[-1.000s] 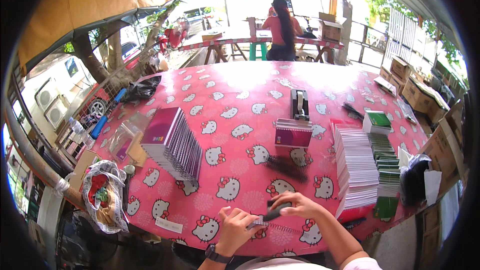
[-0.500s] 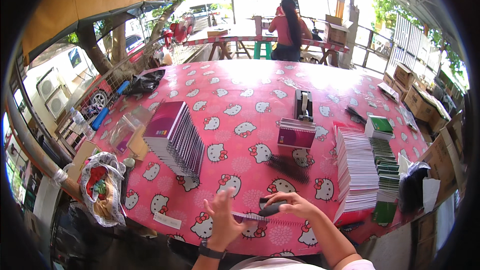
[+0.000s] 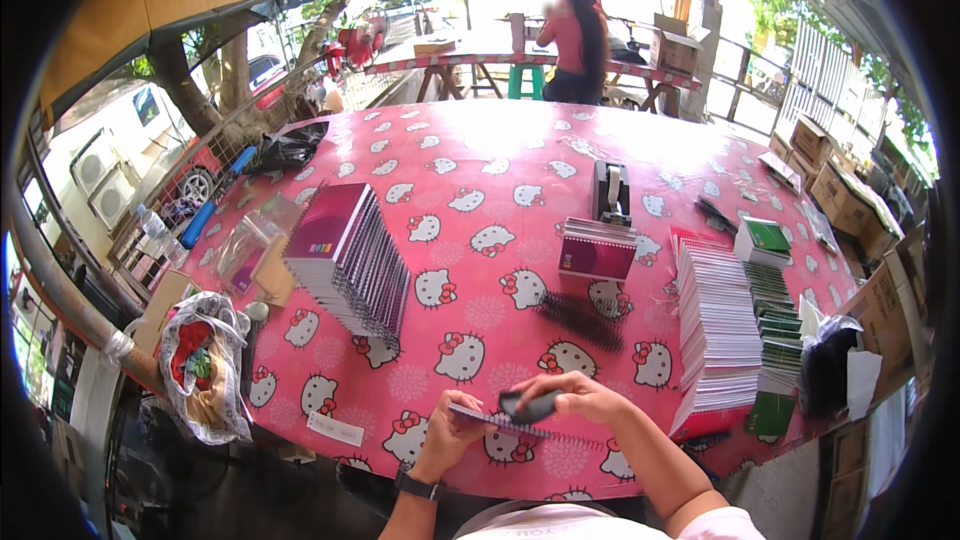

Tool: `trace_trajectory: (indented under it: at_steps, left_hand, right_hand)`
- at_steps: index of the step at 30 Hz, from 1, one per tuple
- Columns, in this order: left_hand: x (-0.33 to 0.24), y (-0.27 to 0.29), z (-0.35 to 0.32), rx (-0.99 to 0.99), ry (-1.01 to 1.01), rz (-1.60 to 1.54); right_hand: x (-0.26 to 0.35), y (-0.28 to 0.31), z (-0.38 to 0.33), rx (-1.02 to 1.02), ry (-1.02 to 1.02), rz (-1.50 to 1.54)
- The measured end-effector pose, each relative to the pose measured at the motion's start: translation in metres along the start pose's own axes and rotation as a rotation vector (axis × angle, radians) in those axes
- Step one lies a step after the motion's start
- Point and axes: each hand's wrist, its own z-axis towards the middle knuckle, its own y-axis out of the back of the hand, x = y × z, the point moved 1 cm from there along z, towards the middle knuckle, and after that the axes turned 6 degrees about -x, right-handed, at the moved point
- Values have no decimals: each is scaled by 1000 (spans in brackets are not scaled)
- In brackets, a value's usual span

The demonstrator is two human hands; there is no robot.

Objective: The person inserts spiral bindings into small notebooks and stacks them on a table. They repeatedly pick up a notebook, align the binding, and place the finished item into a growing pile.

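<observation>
Near the table's front edge, my left hand (image 3: 455,437) is closed on a thin purple notebook (image 3: 482,416), seen nearly edge-on. A dark spiral binding coil (image 3: 572,438) runs along the notebook's edge and sticks out to the right. My right hand (image 3: 575,395) grips a black rounded tool (image 3: 530,407) against the notebook's coil edge; its exact kind is unclear. Beyond my hands lies a heap of loose black coils (image 3: 580,322). A tall stack of spiral-bound purple notebooks (image 3: 350,265) stands to the left.
A smaller purple stack (image 3: 597,250) sits before a black tape dispenser (image 3: 611,192). On the right are white-paged stacks (image 3: 718,330) and green notebooks (image 3: 768,235). A cloth-filled bag (image 3: 205,370) lies at the left edge. A person (image 3: 578,45) sits at a far table.
My left hand has gone from spread fingers to closing on the notebook. My right hand has shifted slightly left and up with the black tool.
</observation>
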Motion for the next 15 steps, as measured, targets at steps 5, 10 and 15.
trace_trajectory:
  at_steps: [5, 10, 15]
  left_hand:
    - [3, 2, -2, 11, 23, 7]
    - [0, 2, 0, 28, 5, 28]
    - [-1, -2, -1, -3, 53, -43]
  right_hand:
    - [16, -2, 15, -158, -169, -640]
    - [7, -13, 24, -119, -93, -649]
    - [7, -30, 18, -65, 66, -415]
